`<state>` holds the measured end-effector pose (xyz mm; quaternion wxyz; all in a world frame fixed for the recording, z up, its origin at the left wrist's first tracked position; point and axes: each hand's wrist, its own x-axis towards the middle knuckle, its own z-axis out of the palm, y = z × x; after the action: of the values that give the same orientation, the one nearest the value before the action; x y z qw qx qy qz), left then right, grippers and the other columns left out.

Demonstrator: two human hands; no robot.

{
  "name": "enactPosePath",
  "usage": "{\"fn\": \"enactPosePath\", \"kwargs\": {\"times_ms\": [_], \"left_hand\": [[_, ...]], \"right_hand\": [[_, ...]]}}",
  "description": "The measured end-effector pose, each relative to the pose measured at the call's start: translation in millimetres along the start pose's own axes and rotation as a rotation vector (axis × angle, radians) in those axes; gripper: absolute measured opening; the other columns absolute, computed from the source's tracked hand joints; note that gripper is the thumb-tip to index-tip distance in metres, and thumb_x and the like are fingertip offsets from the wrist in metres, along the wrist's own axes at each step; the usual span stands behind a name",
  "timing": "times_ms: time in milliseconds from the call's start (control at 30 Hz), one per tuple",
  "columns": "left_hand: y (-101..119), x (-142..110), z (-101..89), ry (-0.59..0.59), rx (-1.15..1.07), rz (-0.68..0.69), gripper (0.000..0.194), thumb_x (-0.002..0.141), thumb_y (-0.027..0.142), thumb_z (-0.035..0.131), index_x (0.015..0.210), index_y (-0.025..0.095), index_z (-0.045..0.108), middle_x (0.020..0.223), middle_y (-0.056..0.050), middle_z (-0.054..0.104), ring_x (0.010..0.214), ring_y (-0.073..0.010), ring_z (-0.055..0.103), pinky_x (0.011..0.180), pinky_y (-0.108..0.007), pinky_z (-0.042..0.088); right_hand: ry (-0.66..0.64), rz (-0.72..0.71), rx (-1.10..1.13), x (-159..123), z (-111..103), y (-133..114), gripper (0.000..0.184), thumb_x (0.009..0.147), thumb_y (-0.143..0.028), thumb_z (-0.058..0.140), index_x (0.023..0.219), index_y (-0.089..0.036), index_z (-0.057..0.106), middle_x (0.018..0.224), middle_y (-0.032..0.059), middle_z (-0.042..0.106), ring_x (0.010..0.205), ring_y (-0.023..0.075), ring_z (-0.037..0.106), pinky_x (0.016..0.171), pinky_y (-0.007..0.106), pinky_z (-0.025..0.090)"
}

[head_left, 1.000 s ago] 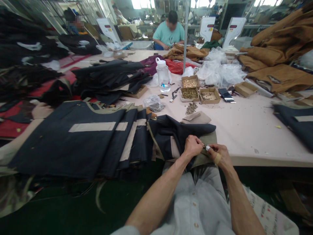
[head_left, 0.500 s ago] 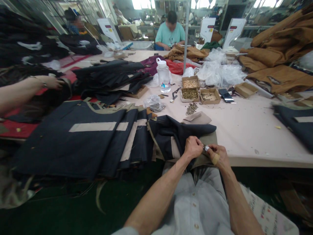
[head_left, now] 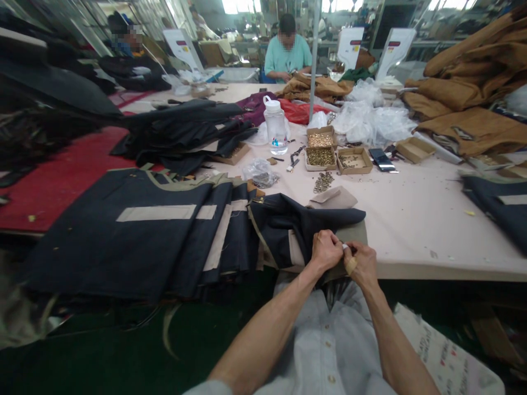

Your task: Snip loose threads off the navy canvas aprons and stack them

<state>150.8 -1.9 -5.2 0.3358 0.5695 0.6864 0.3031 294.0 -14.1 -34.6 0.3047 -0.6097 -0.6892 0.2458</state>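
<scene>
In front of me lies a dark navy cloth piece [head_left: 284,214] with a beige strip and an olive underside, bunched at the table's front edge. My left hand [head_left: 327,249] is closed in a pinch on its edge. Close beside it, fingertips nearly meeting the left's, my right hand [head_left: 363,263] is also closed in a pinch. A small white bit shows at its thumb tip, and a tan band wraps the thumb. Whatever the right fingers hold is too small and covered to make out.
Left of the hands lies a fanned stack of navy cloth pieces [head_left: 164,230]. Farther back are boxes of small metal fittings [head_left: 320,158], loose rings [head_left: 323,182], a water bottle [head_left: 275,129], a phone [head_left: 382,160] and a metal pole [head_left: 313,60]. A person [head_left: 288,52] sits opposite.
My right hand has turned and drawn in slightly toward the left hand, which stays nearly still. At far left, another person's arm has left view and dark cloth has shifted, baring more red surface.
</scene>
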Motion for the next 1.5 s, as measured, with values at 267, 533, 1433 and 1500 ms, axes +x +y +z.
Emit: {"fn": "enactPosePath", "kwargs": {"times_ms": [267, 533, 1433, 1500], "left_hand": [[-12.5, 7.6, -6.5, -0.095, -0.098, -0.022, 0.015, 0.076, 0.013, 0.068, 0.084, 0.012, 0.081, 0.081, -0.009, 0.079, 0.077, -0.0186, 0.073, 0.075, -0.027, 0.056], [-17.0, 11.3, -3.4, -0.136, -0.165, -0.044, 0.014, 0.078, 0.016, 0.069, 0.085, 0.012, 0.081, 0.079, -0.009, 0.079, 0.076, -0.0187, 0.074, 0.070, -0.025, 0.056], [-25.2, 19.6, -5.7, -0.227, -0.421, -0.191, 0.021, 0.067, 0.002, 0.076, 0.087, 0.010, 0.074, 0.069, -0.005, 0.075, 0.067, -0.0167, 0.074, 0.065, -0.023, 0.059], [-27.1, 20.9, -3.7, -0.227, -0.472, -0.201, 0.016, 0.072, 0.001, 0.073, 0.085, 0.010, 0.073, 0.069, -0.005, 0.075, 0.066, -0.0163, 0.075, 0.066, -0.024, 0.060]], "right_hand": [[-0.118, -0.074, 0.156, -0.6, -14.8, -3.9, 0.035, 0.091, -0.039, 0.058, 0.104, -0.016, 0.080, 0.092, 0.0121, 0.078, 0.076, 0.0250, 0.071, 0.073, 0.034, 0.055], [-0.217, -0.161, 0.397, 15.3, -29.3, 12.6, 0.034, 0.089, -0.043, 0.066, 0.111, -0.019, 0.077, 0.096, 0.0083, 0.073, 0.080, 0.0208, 0.066, 0.073, 0.032, 0.055], [-0.427, 0.185, 0.553, 55.2, -23.6, 4.5, 0.028, 0.061, -0.038, 0.081, 0.072, -0.017, 0.067, 0.068, 0.0062, 0.071, 0.053, 0.0165, 0.061, 0.051, 0.027, 0.048], [-0.418, 0.193, 0.587, 54.7, -21.9, 4.9, 0.035, 0.062, -0.043, 0.084, 0.077, -0.018, 0.066, 0.063, 0.0045, 0.069, 0.054, 0.0175, 0.062, 0.051, 0.028, 0.050]]}}
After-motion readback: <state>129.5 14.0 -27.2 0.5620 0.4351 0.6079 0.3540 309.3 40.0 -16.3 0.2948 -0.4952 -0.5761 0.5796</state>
